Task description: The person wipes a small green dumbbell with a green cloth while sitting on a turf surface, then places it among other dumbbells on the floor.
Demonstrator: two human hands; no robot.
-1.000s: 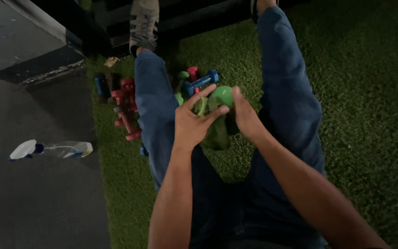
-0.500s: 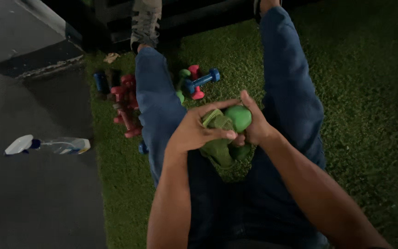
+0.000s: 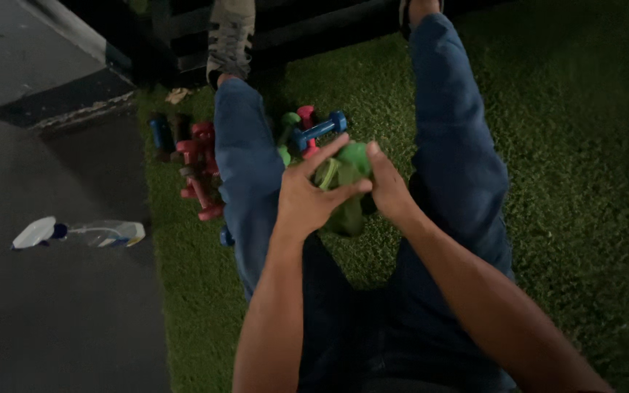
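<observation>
A clear spray bottle (image 3: pixel 81 233) with a white head lies on the dark floor just off the artificial turf's (image 3: pixel 584 182) left edge; red dumbbells (image 3: pixel 198 164) crowd that edge. Between the legs, the left hand (image 3: pixel 311 196) grasps a green cloth (image 3: pixel 343 211) against a green dumbbell (image 3: pixel 354 156), which the right hand (image 3: pixel 387 189) clasps, near a blue dumbbell (image 3: pixel 319 129).

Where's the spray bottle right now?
In the head view, the spray bottle lies on its side on the dark floor at far left, off the green turf, left of the red dumbbells.

Dim green turf (image 3: pixel 584 218) beside grey floor (image 3: pixel 52 313)
</observation>
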